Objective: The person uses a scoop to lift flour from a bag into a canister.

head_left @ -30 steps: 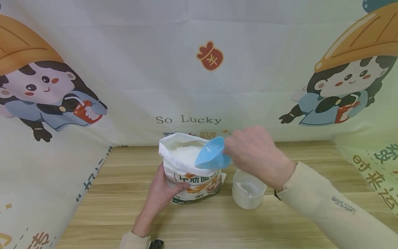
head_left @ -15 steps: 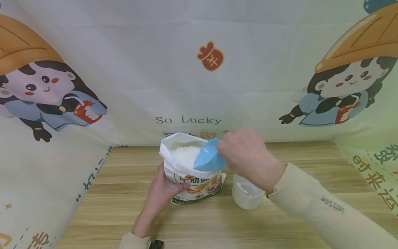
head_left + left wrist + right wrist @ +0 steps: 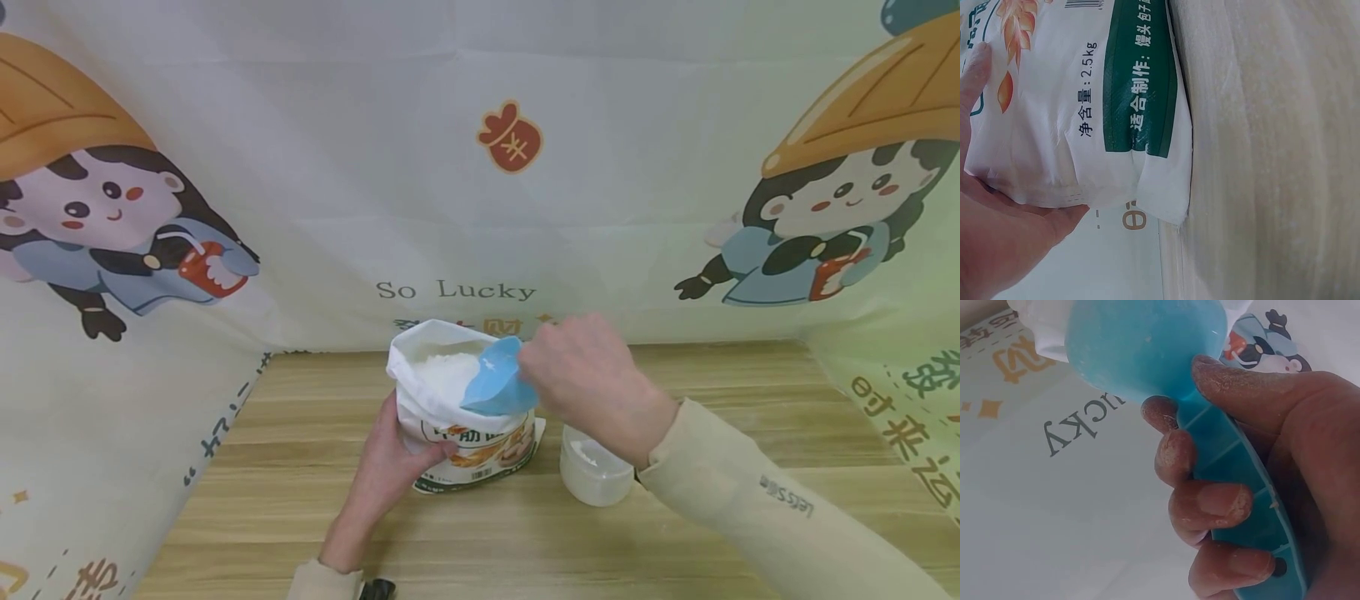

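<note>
A white flour bag [image 3: 420, 400] with a printed front stands on the table, its top folded back and white flour [image 3: 448, 372] showing inside. My left hand [image 3: 393, 454] grips the bag's left side, thumb across the front; the left wrist view shows the bag's lower corner and the fingers around it. A blue scoop [image 3: 497, 379] is tilted over the bag's right rim, its lip near the flour. My right hand [image 3: 588, 379] holds it, and in the right wrist view the flour-dusted fingers curl round the scoop's handle [image 3: 1229, 456].
A clear round tub [image 3: 596, 475] with some white flour inside stands right of the bag, beneath my right wrist. The wooden table [image 3: 300, 492] is bordered by printed cloth walls [image 3: 360, 167] at the back and sides.
My right hand has moved slightly left and down with the scoop, bringing it further over the bag's opening. My left hand and the bag have hardly moved.
</note>
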`<state>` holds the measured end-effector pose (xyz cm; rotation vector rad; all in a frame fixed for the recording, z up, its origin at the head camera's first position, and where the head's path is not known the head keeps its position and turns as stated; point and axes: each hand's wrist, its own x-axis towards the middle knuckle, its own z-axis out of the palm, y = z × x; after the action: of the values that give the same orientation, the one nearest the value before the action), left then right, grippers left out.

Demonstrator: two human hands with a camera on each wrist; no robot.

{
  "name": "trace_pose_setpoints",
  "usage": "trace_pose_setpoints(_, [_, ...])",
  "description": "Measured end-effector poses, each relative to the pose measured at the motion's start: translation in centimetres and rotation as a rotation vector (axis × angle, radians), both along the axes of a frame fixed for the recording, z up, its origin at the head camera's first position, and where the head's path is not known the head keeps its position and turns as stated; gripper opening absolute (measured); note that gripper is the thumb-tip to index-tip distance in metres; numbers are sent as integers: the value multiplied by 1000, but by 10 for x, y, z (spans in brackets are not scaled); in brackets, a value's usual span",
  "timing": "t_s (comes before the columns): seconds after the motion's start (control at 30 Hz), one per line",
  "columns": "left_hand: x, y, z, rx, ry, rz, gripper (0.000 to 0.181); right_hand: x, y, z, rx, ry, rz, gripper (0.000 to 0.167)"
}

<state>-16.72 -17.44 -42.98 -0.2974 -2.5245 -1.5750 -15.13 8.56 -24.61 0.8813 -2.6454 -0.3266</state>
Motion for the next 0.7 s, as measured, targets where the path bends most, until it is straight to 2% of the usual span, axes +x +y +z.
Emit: trace_pose_setpoints(0.7, [0, 1, 0, 5, -10, 1, 102, -9, -6, -9, -13, -61, -2, 51])
